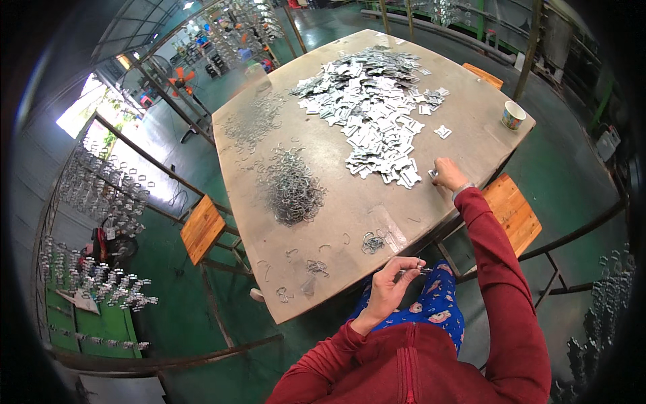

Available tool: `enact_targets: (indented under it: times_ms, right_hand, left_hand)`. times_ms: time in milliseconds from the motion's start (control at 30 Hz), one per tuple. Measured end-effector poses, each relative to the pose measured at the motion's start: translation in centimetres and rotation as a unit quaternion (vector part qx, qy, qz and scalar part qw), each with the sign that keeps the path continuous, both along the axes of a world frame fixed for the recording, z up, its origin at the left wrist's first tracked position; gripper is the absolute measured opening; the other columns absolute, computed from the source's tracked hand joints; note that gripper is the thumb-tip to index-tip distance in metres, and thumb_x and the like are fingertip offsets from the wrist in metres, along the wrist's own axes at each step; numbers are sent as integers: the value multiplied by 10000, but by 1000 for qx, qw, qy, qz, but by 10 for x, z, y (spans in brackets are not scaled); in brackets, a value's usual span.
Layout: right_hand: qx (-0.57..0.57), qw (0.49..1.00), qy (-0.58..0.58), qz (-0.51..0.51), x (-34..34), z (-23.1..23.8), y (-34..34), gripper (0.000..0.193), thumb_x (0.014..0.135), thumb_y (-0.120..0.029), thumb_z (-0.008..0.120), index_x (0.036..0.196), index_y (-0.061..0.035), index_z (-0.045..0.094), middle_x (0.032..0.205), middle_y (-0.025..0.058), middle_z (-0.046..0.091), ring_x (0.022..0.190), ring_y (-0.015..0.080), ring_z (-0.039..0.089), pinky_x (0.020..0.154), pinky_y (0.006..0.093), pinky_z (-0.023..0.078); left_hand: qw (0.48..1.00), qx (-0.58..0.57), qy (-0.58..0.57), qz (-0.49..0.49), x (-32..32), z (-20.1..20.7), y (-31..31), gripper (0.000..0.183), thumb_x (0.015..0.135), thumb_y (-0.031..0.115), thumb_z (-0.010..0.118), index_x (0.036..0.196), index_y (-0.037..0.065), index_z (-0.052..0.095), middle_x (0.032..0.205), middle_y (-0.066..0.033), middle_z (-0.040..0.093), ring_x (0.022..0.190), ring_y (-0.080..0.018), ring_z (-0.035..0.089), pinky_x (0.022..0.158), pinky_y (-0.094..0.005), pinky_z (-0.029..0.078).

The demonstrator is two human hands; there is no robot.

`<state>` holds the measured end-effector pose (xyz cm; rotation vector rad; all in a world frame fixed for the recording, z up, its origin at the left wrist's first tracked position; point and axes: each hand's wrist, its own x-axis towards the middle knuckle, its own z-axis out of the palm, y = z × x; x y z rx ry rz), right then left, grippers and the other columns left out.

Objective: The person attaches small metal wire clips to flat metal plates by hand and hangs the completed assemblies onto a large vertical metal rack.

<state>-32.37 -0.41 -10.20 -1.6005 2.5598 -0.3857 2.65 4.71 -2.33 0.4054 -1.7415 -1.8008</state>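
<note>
Head view: left hand pinches a small wire hook at lower centre; right hand closes on a flat metal plate at the pile's edge. Best lift one plate only.

Small metal piece pinched above the table edge.

You are seated in a workshop or small factory hall. The floor is green-painted concrete. Your work table carries a large heap of stamped flat metal plates and a pile of bent wire hooks. Metal racks hung with many finished metal parts stand on your left, and more stand further back. Plain wooden stools and a standing fan complete the setting.
</note>
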Motion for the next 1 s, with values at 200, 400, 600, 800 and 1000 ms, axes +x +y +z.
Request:
enact_targets:
  times_ms: [200, 400, 600, 800, 1000]
  right_hand:
    - [-126, 942, -311, -24, 34, 33, 28, 473, 675, -48, 643, 1123, 24, 510, 925, 172, 610, 858, 284, 618, 746, 349, 524]
    - [-283, 647, -705, -63, 155, 72, 76, 328, 799, -46, 625, 1110, 4, 536, 801, 57, 612, 703, 110, 581, 603, 230, 490]
    - [-330, 706, -620, -96, 184, 71, 104, 298, 778, -18, 641, 1064, 21, 567, 677, 3, 583, 579, 56, 493, 540, 184, 381]
    - [-351, 705, -609, -95, 208, 95, 99, 284, 771, -3, 635, 1047, 24, 573, 678, 10, 578, 575, 59, 494, 530, 189, 385]
    - [-371, 765, -512, -122, 215, 106, 107, 251, 772, 12, 623, 1020, 10, 589, 732, 28, 603, 645, 66, 546, 581, 185, 427]
  left_hand:
    - [998, -59, -30, 10, -2, -3, -9, 81, 873, 39, 561, 937, -5, 582, 986, -86, 631, 927, -137, 577, 832, -265, 453]
    - [1000, -22, -2, -10, -9, -18, -21, 88, 876, 30, 549, 956, 3, 573, 984, -79, 620, 932, -129, 564, 847, -270, 447]
    - [1000, 11, -22, 9, -19, -24, -15, 119, 856, 94, 598, 918, -7, 609, 863, -65, 651, 796, -119, 590, 722, -253, 463]
    - [998, -41, -45, 28, -11, -16, -22, 112, 862, 97, 586, 908, -3, 605, 839, -57, 647, 791, -105, 586, 717, -251, 462]
    - [993, -110, -33, 37, -13, -14, -23, 113, 823, 92, 603, 898, 7, 600, 836, -118, 619, 796, -227, 603, 715, -307, 462]
